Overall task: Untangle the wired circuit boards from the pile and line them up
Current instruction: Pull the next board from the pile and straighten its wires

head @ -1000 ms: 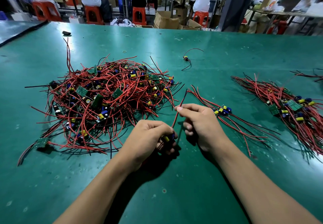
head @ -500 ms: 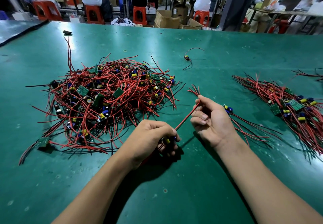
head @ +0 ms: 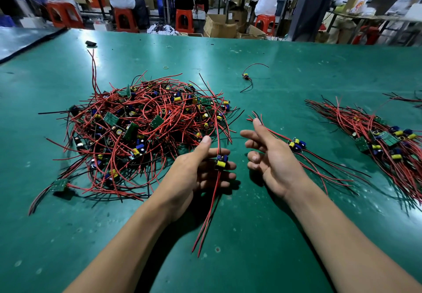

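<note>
1. nearest, the red wire tails [head: 202, 233] hang from the freed board toward the near edge of the green table [head: 262, 258], straight and clear of the tangle.
2. the left hand [head: 198, 171] was a closed fist round the board a second ago. it has now loosened, with the fingers stretched right and the thumb lifted. the small circuit board [head: 221, 161], with its yellow and blue capacitors, lies across the fingers, not clenched.
3. the right hand [head: 271, 158] was pinching the wires and sliding out along them half a second ago. it has let go and is now slack, palm turned left, holding nothing.
4. this looks like the end of the straightening stroke, so the board seems ready to be laid down. its far wire crosses the pile's near right edge, and i cannot tell if it is snagged there.
5. just beyond the right hand lies a short row of boards [head: 296, 144], the likely place for this one.
6. farther left, the tangled pile [head: 141, 128] is large, so much work remains. far right lies a bigger lined-up bundle [head: 386, 137].
7. farthest, a stray board [head: 246, 76] sits alone.
</note>
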`<state>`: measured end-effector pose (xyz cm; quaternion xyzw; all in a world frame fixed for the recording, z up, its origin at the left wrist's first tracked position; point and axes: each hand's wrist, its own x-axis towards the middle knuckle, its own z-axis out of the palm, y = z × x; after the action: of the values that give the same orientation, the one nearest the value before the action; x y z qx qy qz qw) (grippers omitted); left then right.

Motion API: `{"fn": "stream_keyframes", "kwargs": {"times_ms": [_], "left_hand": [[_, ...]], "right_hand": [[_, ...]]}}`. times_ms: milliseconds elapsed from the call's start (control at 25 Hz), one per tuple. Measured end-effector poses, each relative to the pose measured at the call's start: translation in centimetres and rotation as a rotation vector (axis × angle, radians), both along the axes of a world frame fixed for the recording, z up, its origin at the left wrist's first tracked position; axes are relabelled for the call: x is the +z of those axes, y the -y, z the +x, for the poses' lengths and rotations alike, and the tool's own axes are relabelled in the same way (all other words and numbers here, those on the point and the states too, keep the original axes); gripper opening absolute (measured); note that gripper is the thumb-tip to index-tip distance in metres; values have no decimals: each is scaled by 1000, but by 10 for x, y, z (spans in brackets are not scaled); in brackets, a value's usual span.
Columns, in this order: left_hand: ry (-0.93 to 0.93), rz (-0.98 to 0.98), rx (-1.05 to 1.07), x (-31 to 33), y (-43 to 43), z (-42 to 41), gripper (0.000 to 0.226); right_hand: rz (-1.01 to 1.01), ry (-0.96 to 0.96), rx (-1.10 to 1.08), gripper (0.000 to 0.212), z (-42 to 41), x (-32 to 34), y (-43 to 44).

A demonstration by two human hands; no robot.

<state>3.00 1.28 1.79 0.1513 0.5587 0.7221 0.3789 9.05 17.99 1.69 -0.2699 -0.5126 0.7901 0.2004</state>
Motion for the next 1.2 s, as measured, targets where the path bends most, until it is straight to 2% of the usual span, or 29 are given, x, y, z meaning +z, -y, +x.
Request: {"fn": "stream_keyframes", "kwargs": {"times_ms": [80, 160, 280, 360, 520, 680, 720, 800, 840, 920, 1000, 1080, 1200], "left_hand": [[3, -14, -1, 1, -7, -3, 67], [40, -40, 15, 8, -12, -6, 65], [69, -41, -71, 7, -6, -3, 68], [72, -24, -43, 6, -3, 1, 70], [105, 18, 159, 4, -4, -1, 29], [97, -23, 233, 2, -3, -1, 17], [101, -39, 246, 2, -3, 0, 14], [120, -62, 281, 3, -4, 1, 9], [128, -61, 300, 3, -4, 1, 9], [134, -57, 331, 3, -3, 1, 16], [146, -43, 339, 3, -3, 1, 23], [167, -15, 341, 4, -4, 2, 34], [179, -1, 302, 1, -4, -1, 59]], "right_hand": [[139, -25, 61, 50, 3, 0, 7], [310, -42, 151, 47, 6, -2, 20], [682, 61, 173, 52, 4, -10, 35], [687, 51, 66, 45, 2, -9, 33], [710, 115, -248, 34, 5, 1, -3], [1010, 477, -371, 43, 14, -3, -28], [1079, 476, -375, 44, 15, -4, -26], [1144, 305, -318, 35, 14, -5, -16], [1172, 223, -233, 27, 12, -6, -9], [1264, 192, -7, 13, 10, -10, 3], [1341, 285, 104, 25, 9, -14, 7], [1390, 440, 5, 36, 12, -13, 2], [1390, 689, -135, 31, 18, -7, -15]]}}
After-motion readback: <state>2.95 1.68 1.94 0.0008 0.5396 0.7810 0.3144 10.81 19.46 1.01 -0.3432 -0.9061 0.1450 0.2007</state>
